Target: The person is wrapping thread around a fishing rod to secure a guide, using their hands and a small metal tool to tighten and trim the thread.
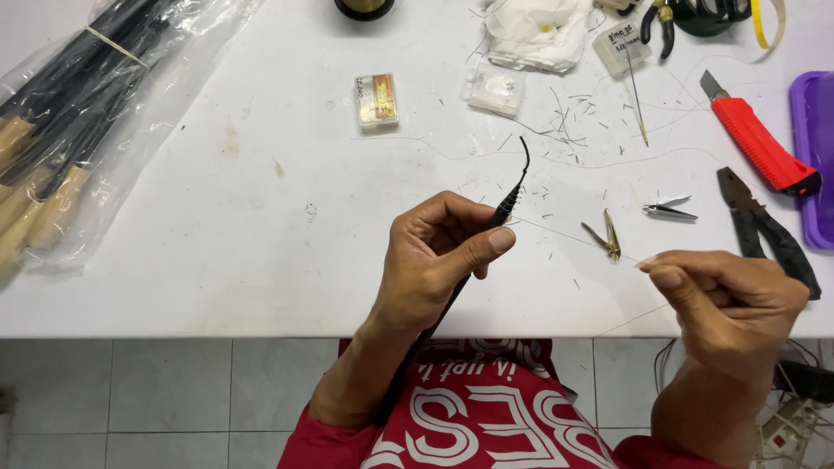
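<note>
Now my left hand [434, 260] is closed round a slim black rod [508, 201], thumb and forefinger clamping it just below its thin curved tip. My right hand [730, 304] is pinched shut on a fine thread [565, 233], pulled taut from the rod across to my fingertips. Looks like the wrapping step: thread being bound onto the rod near the tip. Next move calls for steady tension and turning the rod, I reckon. Rod sits above the white bench [261, 217], near its front edge; long axis runs diagonal, butt toward my lap, tip pointing up and away, slightly right. Small nippers [608, 234], pliers [764, 230] and a red utility knife [760, 143] lie right.
</note>
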